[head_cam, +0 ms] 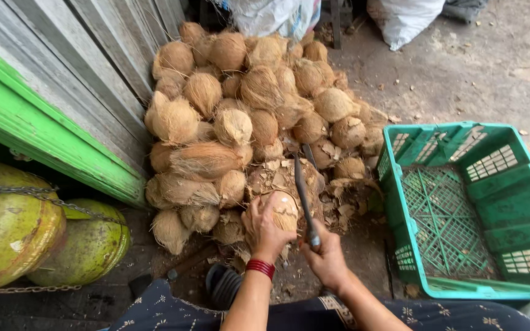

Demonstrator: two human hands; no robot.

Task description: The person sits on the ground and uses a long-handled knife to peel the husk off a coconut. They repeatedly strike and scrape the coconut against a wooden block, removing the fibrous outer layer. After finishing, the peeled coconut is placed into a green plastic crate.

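My left hand [264,230], with a red bangle at the wrist, grips a husked brown coconut [283,208] against a round wooden chopping block [280,178] strewn with husk chips. My right hand [326,257] is closed around the handle of a long dark knife [302,190], whose blade points away from me and lies just right of the coconut.
A big heap of fibrous coconuts [240,110] lies beyond the block. A green plastic crate [461,208] stands on the right. Two large green drums [26,233] wrapped with chain sit at the left under a green board. White sacks [406,18] lie on the concrete behind.
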